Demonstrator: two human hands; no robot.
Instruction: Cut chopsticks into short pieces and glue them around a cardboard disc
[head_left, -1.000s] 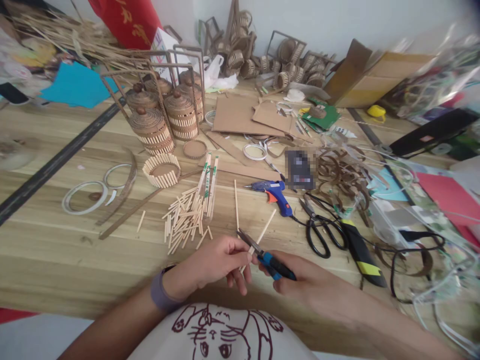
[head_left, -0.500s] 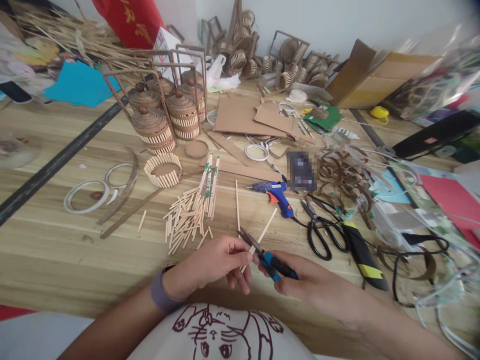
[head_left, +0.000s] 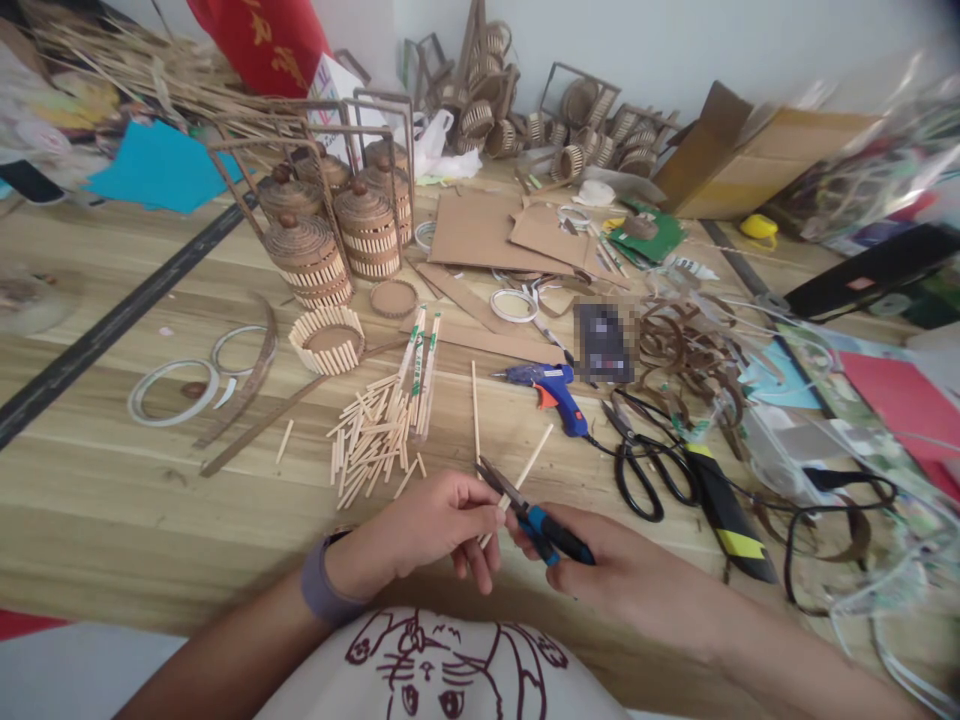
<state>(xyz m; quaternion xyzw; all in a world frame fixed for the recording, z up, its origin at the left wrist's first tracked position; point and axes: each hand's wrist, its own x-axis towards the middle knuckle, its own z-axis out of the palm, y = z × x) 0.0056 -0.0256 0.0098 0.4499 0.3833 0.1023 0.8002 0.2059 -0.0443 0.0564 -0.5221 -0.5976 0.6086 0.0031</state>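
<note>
Between the thumb and fingers of my left hand (head_left: 457,520) is a thin wooden stick (head_left: 534,455), slanting up to the right. My right hand (head_left: 600,560) is closed round the blue and black handles of a pair of pliers (head_left: 559,535). Their dark jaws lie across the stick beside my left fingertips; whether they bite into it I cannot tell. Another wooden stick (head_left: 475,410) lies just beyond the jaws. To the left is a heap of short cut sticks (head_left: 371,445), with paper-wrapped chopsticks (head_left: 426,360) next to it.
A blue glue gun (head_left: 551,390) and black-handled scissors (head_left: 637,460) lie to the right, near a black and yellow cutter (head_left: 727,515). A small round stick-walled basket (head_left: 328,342) stands left, before several lidded baskets (head_left: 304,255). Cardboard sheets (head_left: 472,230) lie behind.
The stick's far end has dipped very slightly, and my right hand with the pliers has shifted a touch left. Everything else on the table stays put.
</note>
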